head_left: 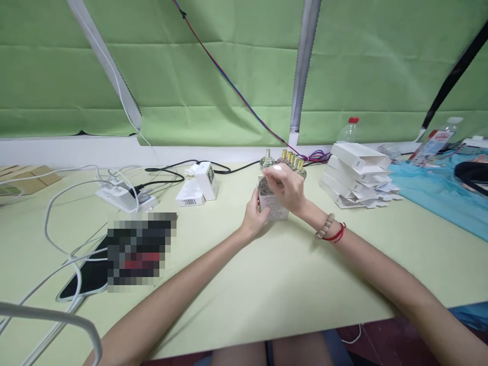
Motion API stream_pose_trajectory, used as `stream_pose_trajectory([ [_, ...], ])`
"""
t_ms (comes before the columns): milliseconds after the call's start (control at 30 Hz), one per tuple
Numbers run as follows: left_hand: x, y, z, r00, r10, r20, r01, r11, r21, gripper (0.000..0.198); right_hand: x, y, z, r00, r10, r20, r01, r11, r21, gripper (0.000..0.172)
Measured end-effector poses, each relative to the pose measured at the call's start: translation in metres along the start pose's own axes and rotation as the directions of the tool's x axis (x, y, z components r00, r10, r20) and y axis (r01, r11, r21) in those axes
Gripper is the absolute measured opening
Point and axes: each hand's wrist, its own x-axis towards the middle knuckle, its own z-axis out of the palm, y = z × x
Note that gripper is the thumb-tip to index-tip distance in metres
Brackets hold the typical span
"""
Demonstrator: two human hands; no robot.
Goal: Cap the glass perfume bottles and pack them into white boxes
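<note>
Toward the far edge of the surface, left hand grip clamps a white rectangular cardboard box, print illegible; right hand above, grip cannot be told.

A bracelet of chunky, pale beige beads and a thin red cord ring the right wrist.

The box in my left hand looks like smooth, matt paperboard. At twelve o'clock I see glossy glass bottles, at one matt paperboard cartons, at two thin, crinkled, shiny plastic sheeting.
</note>
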Motion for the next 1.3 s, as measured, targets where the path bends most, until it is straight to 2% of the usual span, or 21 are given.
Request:
stream_pose_trajectory([
  [167, 0.001, 0.001, 0.0, 0.998, 0.0, 0.07, -0.001, 1.0, 0.025, 0.029, 0.0, 0.003, 0.0, 0.992, 0.123, -0.025, -0.121, 0.991, 0.049, 0.018],
  [400, 0.002, 0.0, 0.0, 0.997, 0.023, 0.075, -0.027, 0.998, 0.059, 0.023, -0.003, 0.002, 0.001, 0.994, 0.092, -0.058, -0.097, 0.99, -0.1, 0.016],
  [500, 0.003, -0.002, 0.0, 0.998, 0.006, 0.06, -0.009, 0.998, 0.058, 0.02, -0.008, 0.005, 0.004, 0.99, 0.117, -0.076, -0.127, 0.981, -0.148, 0.022],
  [700, 0.004, 0.0, 0.0, 1.0, -0.005, 0.009, 0.004, 0.996, 0.086, 0.022, -0.021, 0.017, 0.006, 0.997, 0.068, -0.031, -0.073, 0.965, -0.252, 0.031],
  [900, 0.001, 0.007, -0.001, 0.988, 0.095, -0.122, -0.079, 0.988, 0.13, 0.031, -0.025, 0.019, 0.003, 0.998, 0.036, -0.052, -0.049, 0.959, -0.281, 0.012],
  [1067, -0.001, 0.003, -0.003, 0.955, 0.142, -0.261, -0.09, 0.975, 0.204, 0.031, -0.03, 0.018, 0.006, 0.999, 0.005, -0.05, -0.017, 0.968, -0.251, 0.01],
  [1167, -0.002, 0.0, -0.003, 0.925, 0.171, -0.338, -0.099, 0.97, 0.222, 0.036, -0.034, 0.02, 0.009, 0.995, 0.058, -0.082, -0.073, 0.979, -0.189, 0.011],
  [1300, -0.003, 0.001, -0.001, 0.925, 0.197, -0.324, -0.137, 0.971, 0.199, 0.038, -0.039, 0.019, 0.012, 0.98, 0.165, -0.109, -0.177, 0.979, -0.104, 0.009],
])
